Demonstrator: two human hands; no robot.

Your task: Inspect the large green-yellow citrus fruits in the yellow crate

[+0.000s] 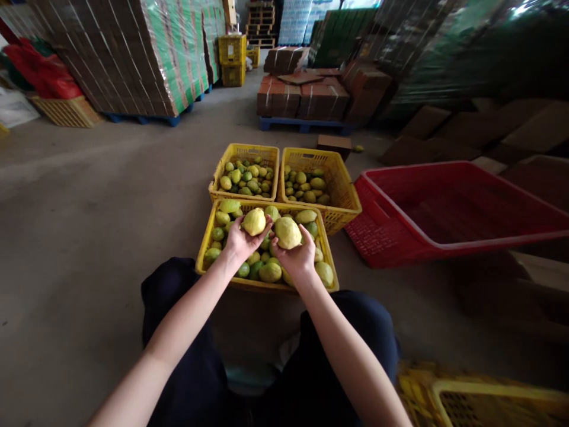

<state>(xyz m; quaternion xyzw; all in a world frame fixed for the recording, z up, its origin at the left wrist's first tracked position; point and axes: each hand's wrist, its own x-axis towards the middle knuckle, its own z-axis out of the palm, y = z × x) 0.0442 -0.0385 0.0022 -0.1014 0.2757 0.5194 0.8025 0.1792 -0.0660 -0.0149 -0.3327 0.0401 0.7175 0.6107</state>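
Note:
My left hand is closed around a pale yellow lemon, cradling it from below. In my right hand lies a second, slightly larger yellow lemon, with the fingers and thumb curled about its sides. Both fruits are held up side by side, a small gap apart, above the front yellow crate. That crate is full of green and yellow lemons, partly hidden by my hands and forearms.
Behind the front crate stand a left yellow crate and a right yellow crate, both holding smaller lemons. A large red crate is at the right. Flattened cartons sit on a blue pallet. Another yellow crate is bottom right.

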